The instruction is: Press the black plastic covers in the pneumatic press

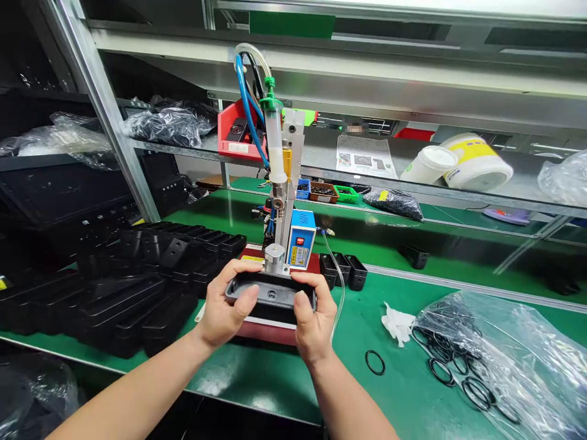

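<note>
Left hand and right hand clamp a black plastic housing by both ends, right over the dispenser's red base, on a green workbench, with black housings stacked left and O-rings bagged right!

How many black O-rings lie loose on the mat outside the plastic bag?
1: a black O-ring on the green mat, left of the clear plastic bag. Some may hide under the bag.

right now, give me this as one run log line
left hand: holds black rectangular plastic housing | right hand: holds same housing | nearby: loose black rubber o-ring
</note>
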`<state>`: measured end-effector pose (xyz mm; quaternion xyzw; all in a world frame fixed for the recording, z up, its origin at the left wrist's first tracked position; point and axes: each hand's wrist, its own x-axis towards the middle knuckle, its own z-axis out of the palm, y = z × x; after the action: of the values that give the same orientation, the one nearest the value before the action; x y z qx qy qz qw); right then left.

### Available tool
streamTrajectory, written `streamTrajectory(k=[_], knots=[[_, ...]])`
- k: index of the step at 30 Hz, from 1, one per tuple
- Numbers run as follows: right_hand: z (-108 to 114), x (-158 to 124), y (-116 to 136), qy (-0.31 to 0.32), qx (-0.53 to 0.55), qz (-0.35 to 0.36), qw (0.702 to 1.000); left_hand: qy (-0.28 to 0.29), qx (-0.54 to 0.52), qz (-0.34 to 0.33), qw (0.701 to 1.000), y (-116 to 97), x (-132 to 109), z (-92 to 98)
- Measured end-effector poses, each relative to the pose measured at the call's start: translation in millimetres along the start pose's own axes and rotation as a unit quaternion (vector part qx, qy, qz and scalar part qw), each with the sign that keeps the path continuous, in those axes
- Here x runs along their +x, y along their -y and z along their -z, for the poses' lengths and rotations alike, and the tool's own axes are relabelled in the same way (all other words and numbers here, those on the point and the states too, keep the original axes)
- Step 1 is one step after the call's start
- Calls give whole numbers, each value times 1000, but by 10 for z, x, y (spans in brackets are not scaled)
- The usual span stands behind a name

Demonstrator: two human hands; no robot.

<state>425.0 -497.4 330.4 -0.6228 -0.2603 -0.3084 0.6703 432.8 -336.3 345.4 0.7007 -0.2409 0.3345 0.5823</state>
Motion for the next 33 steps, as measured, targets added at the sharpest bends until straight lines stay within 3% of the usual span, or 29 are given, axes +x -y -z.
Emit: streamTrajectory(k=[5, 10, 13, 15, 18, 21, 23, 27, 29, 32, 33], knots=[[173, -45, -52, -49, -32, 16, 998, -11, -16, -1, 1000, -10, -142, -221], [343, -30, -118, -60, 26, -104, 992, -37, 3, 35, 999, 78, -162, -466], [351, -157, -112, -76, 101, -169, 977, -74, 9, 47, 996, 65, -154, -635], [333, -277, -89, -50, 124, -201, 970, -76, 7, 56, 996, 30, -192, -757], [330, -396, -67, -39, 140, -227, 963, 25, 13, 29, 999, -36, -325, -938], [389, -379, -94, -107, 146, -253, 951, 155, 25, -20, 987, -92, -457, -1089], [461, -292, -144, -132, 167, -277, 937, 194, 42, -39, 979, -104, -488, -1148], [740, 135, -361, -168, 175, -306, 921, 184, 117, -94, 971, 14, -510, -1047], [971, 492, -570, -219, 125, -313, 916, 153, 159, -128, 967, 160, -630, -847], [1363, 1096, -1029, -287, 54, -348, 891, 88, 208, -166, 960, 432, -1030, -421], [1479, 1282, -1207, -299, 38, -363, 881, 73, 246, -141, 956, 521, -1191, -277]])
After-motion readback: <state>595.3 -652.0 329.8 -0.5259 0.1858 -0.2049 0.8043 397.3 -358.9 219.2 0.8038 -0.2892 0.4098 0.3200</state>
